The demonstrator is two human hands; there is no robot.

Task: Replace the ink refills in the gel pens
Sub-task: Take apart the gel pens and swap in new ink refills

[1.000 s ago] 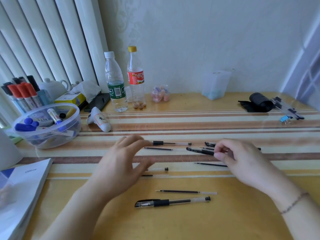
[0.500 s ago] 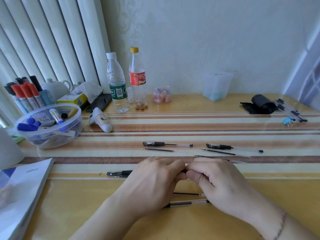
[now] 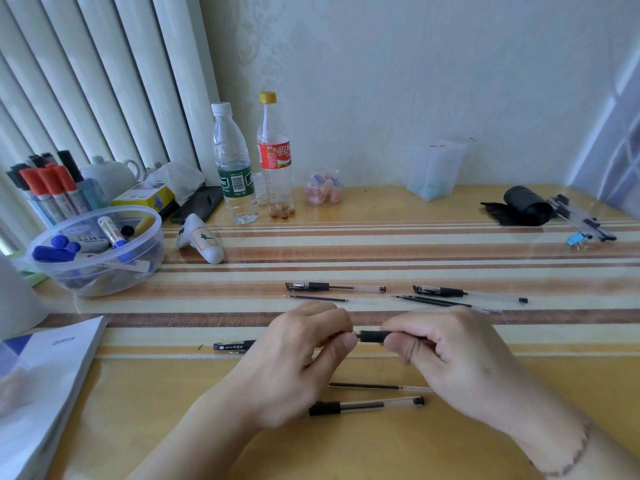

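Above the desk I hold one gel pen [image 3: 371, 336] with both hands; only its black grip shows between them. My left hand [image 3: 304, 362] pinches the tip end with thumb and fingers, and my right hand [image 3: 446, 355] grips the barrel. A black pen cap [image 3: 233, 346] lies left of my left hand. Two capped gel pens [image 3: 334, 287] [image 3: 467, 293] lie further back, with loose refills [image 3: 317, 298] [image 3: 440, 301] beside them. Near me lie another refill [image 3: 377, 386] and an uncapped gel pen [image 3: 367, 406].
A clear bowl of markers [image 3: 100, 251] and a marker holder [image 3: 52, 192] stand at the left. Two bottles [image 3: 235, 168] [image 3: 277, 161] stand at the back. A white booklet [image 3: 45, 375] lies at the near left. A black roll [image 3: 526, 200] and more pens [image 3: 581, 220] sit far right.
My right hand picked a pen from the back row and brought it toward me. Both hands met on it; now they have drawn slightly apart, baring the black grip.
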